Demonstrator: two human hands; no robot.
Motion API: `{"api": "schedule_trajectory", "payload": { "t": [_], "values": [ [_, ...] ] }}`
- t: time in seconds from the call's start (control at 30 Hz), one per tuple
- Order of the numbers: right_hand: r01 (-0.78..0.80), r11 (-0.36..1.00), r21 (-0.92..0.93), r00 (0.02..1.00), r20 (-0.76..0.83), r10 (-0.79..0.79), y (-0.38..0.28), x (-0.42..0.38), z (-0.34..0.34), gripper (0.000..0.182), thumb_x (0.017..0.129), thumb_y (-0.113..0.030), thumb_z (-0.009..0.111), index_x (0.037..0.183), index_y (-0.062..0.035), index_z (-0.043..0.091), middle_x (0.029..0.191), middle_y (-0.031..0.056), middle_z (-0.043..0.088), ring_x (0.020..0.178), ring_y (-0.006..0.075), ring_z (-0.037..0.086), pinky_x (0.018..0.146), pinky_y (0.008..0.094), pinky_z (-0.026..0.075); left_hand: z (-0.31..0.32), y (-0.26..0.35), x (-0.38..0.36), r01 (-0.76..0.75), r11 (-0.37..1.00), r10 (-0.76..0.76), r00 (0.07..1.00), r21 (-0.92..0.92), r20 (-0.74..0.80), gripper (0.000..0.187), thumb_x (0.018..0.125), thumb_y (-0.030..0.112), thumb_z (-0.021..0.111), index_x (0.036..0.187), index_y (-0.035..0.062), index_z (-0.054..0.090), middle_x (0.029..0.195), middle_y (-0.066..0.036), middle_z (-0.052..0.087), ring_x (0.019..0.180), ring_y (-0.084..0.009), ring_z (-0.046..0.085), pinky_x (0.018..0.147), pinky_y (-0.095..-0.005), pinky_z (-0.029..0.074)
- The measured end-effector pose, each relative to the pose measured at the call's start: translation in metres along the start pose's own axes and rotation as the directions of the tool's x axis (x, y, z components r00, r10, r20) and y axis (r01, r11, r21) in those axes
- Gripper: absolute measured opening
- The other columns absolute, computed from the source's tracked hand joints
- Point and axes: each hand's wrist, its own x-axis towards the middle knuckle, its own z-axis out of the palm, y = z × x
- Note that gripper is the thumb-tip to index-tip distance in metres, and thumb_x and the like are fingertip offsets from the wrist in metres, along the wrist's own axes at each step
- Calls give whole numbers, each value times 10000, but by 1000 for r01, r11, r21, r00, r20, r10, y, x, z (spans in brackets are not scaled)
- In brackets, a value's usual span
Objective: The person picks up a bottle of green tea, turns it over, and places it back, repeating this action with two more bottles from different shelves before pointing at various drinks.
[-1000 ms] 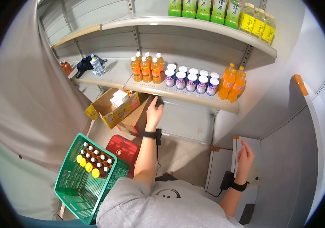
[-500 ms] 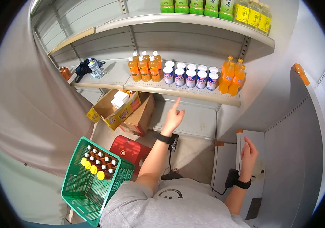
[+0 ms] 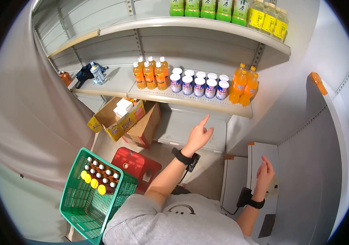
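My left hand (image 3: 199, 136) is in front of and below the middle shelf (image 3: 190, 101). Its index finger and thumb are stretched out, and nothing is in it. Nearest above it are white-and-blue cans (image 3: 199, 87) in two rows. Left of the cans stand orange drink bottles with white caps (image 3: 150, 76); to their right are orange soda bottles (image 3: 243, 86) with orange caps. My right hand (image 3: 265, 175) is raised at the right beside a white panel, index finger extended and holding nothing. Its other fingers are partly hidden.
A green basket (image 3: 121, 200) with dark bottles (image 3: 101, 171) stands at lower left, beside a red stool (image 3: 135, 163). Open cardboard boxes (image 3: 135, 120) sit under the shelf. Green tea bottles (image 3: 208, 9) and yellow-labelled bottles (image 3: 268, 20) line the upper shelf. A wall closes the right side.
My left hand has moved right and a little down, away from the shelf edge. My right hand stays raised in much the same pose. The whole view has shifted slightly.
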Motion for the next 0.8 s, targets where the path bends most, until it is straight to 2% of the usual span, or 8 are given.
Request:
{"api": "schedule_trajectory", "payload": {
  "t": [0.2,0.27,0.37,0.5,0.6,0.67,0.77,0.8],
  "values": [
    [33,992,124,995,-101,-21,-6,5,9,212,848,-111,435,966,-4,575,545,-70,330,479,9,276,410,167,206,6,-2,7,4,999,-4,1000,43,1,544,765,194,544,1259,61,360,427,-28,419,390,-101,367,421,-275,337],
    [24,994,110,992,-125,-10,-5,-1,9,207,847,-112,431,946,-9,581,536,-71,325,471,8,271,403,167,200,3,25,-8,-10,997,13,999,-76,37,550,764,202,546,1263,65,358,435,-25,423,394,-98,365,422,-263,335],
    [-13,985,170,991,-128,35,-16,0,19,203,844,-117,425,915,-12,585,522,-72,325,457,7,265,396,171,193,16,0,2,67,996,-59,990,-66,125,560,768,194,545,1274,69,339,432,-13,405,401,-85,359,421,-248,324],
    [0,973,233,990,-137,33,-17,4,21,198,839,-121,427,897,-15,584,517,-64,336,452,11,270,394,171,193,13,5,-9,-14,1000,12,988,13,155,568,770,195,548,1279,68,329,434,1,399,415,-68,362,422,-239,318],
    [-2,968,251,986,-162,44,-11,5,17,196,838,-122,427,893,-17,584,515,-59,335,450,14,272,391,172,193,5,10,-6,-8,993,24,990,-114,136,573,768,207,549,1278,65,329,436,3,403,425,-61,375,421,-241,326],
    [2,967,256,983,-176,44,-10,7,16,196,838,-122,426,891,-17,583,514,-57,332,449,15,272,390,173,194,-9,7,4,-40,986,23,994,-161,-106,557,771,192,548,1274,72,340,441,13,413,428,-55,384,417,-238,334],
    [-19,967,256,982,-175,65,-8,4,14,199,840,-127,428,893,-13,583,519,-57,333,449,18,270,389,174,196,-26,-14,23,120,981,-157,951,-150,-268,538,781,149,537,1276,78,340,454,28,415,424,-44,381,412,-232,333],
    [-27,965,259,982,-172,74,-7,3,13,203,842,-138,429,900,-15,580,527,-56,330,457,19,267,399,178,194,-31,-16,19,121,982,-157,950,-147,-269,538,781,149,537,1276,78,340,454,28,415,424,-44,381,412,-232,333]
  ]
}}
